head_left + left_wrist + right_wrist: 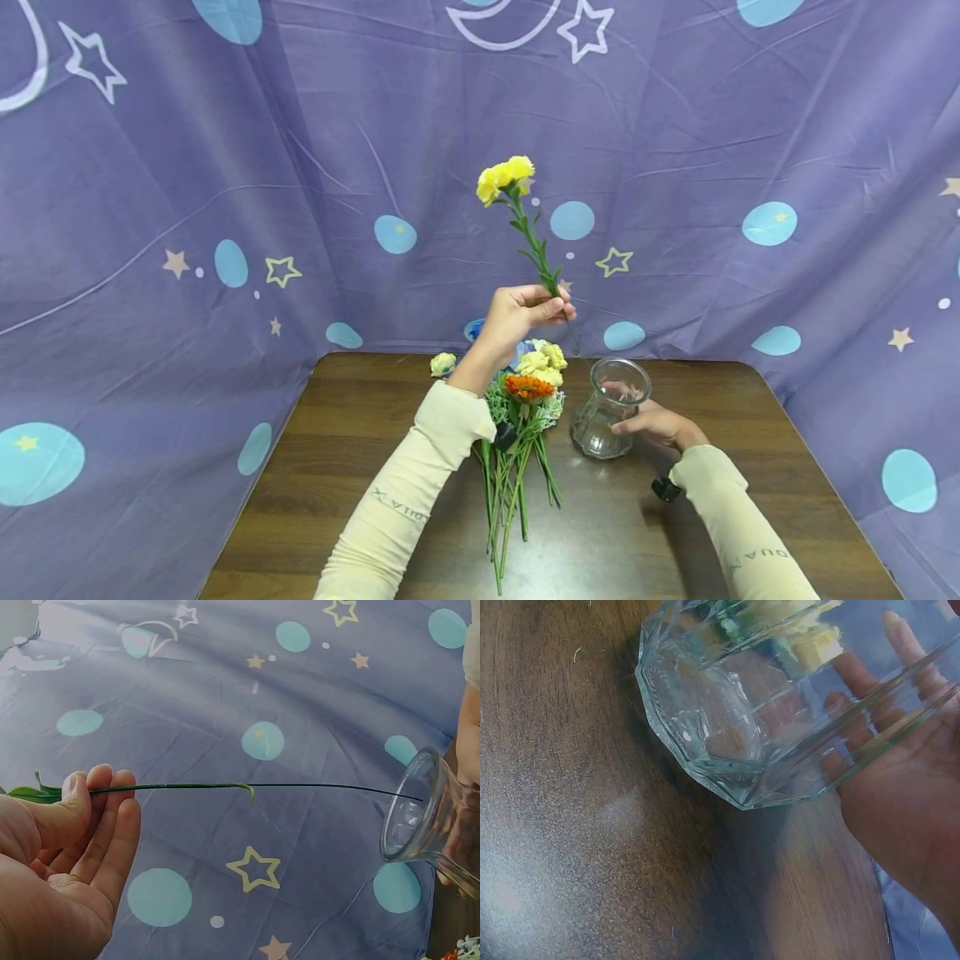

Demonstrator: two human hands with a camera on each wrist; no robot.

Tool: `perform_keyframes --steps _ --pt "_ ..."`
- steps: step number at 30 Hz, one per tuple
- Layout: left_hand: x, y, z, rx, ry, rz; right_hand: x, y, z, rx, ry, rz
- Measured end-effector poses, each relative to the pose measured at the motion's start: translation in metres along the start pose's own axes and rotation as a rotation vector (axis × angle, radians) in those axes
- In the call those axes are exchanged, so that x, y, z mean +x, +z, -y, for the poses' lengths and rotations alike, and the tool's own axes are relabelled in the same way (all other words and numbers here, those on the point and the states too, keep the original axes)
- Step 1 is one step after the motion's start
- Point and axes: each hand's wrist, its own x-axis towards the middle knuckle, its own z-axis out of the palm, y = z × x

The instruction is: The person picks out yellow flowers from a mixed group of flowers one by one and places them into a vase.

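Purple starry backdrop (225, 167), brown table (360, 467). Left hand (517, 312) pinching yellow flower (506, 179) stem above vase (609, 408); right hand (660, 425) cupping vase, fingers curled round. Best lower stem tip straight into mouth; steady glass.

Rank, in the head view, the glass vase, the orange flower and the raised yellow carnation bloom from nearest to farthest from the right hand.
1. Glass vase: touching the right hand, on its left.
2. Orange flower: in the bunch lying left of the vase.
3. Yellow carnation bloom: high up, above the left hand.

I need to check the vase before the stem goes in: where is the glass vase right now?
In the head view the glass vase stands on the wooden table, right of the flower bunch, held by the right hand.
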Motion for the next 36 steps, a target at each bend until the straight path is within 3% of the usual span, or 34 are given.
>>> perform_keyframes --steps 10,27,36 --pt "0.005 0.004 0.009 0.042 -0.002 -0.013 0.000 0.001 0.000 0.009 -0.004 -0.005" --pt "0.008 0.023 0.017 0.135 -0.007 0.039 0.000 0.000 0.001 -0.025 0.020 -0.012" --pt "0.013 0.032 0.031 0.170 -0.005 0.064 0.000 0.000 0.003 -0.028 0.040 -0.014"
